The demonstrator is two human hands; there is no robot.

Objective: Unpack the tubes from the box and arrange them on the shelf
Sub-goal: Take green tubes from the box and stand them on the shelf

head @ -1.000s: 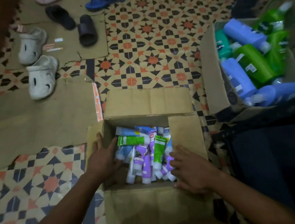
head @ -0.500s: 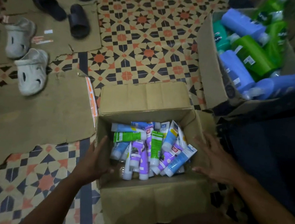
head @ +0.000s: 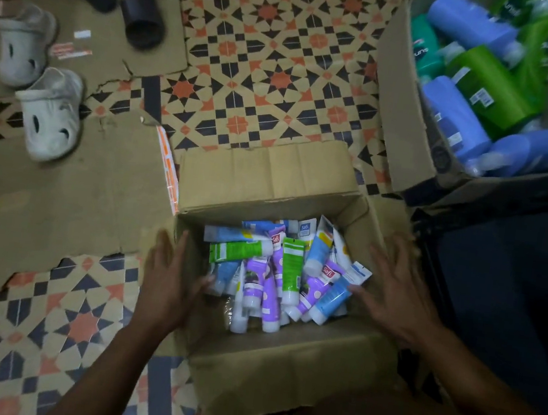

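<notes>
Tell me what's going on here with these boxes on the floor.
A person has an open cardboard box in front of them on the patterned floor, with a jumble of small tubes in it. The left hand is at the box's left edge and the right hand at its right edge, both with fingers spread and holding nothing. No tube is picked up yet. A second box of bigger bottles stands beyond.

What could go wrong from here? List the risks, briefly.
1. The tubes lie in a loose jumble in the open box; tilting it could spill them.
2. The left hand and right hand are open at the box's sides, gripping nothing; the cardboard walls might buckle or slip if lifted so.
3. The box of bottles stands close on the right; it could get bumped.
</notes>
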